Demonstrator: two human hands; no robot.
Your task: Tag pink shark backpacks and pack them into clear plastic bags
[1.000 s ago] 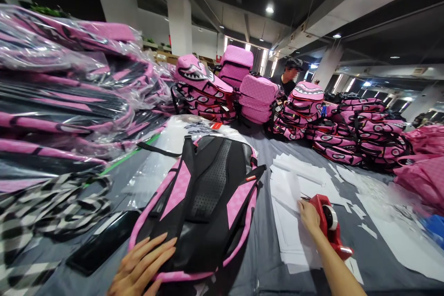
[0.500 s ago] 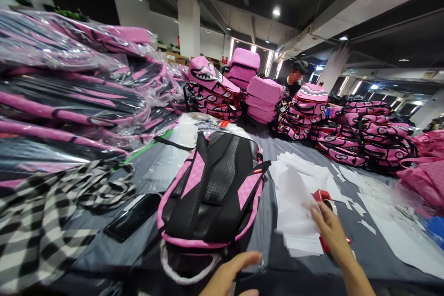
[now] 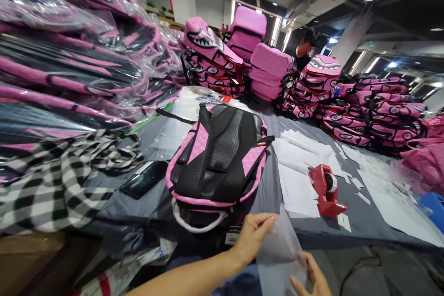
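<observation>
A thin, see-through white sheet of paper hangs over the table's front edge between my two hands. My left hand pinches its top edge. Lower down, my right hand holds the sheet's right side between thumb and fingers. Just beyond my left hand, a pink and black backpack lies with its straps and padded back facing up. Its top handle, wrapped in white, points toward me. A stack of white sheets lies to the right of the backpack.
A red tape dispenser stands beside the paper stack. Left of the backpack are a black phone and checkered cloth. Plastic-wrapped backpacks are piled at left; more backpacks stand behind. A person is at the back.
My right hand has brought a thin sheet from the stack down to the table's front edge. My left hand has closed on its top edge. The view has tilted downward.
</observation>
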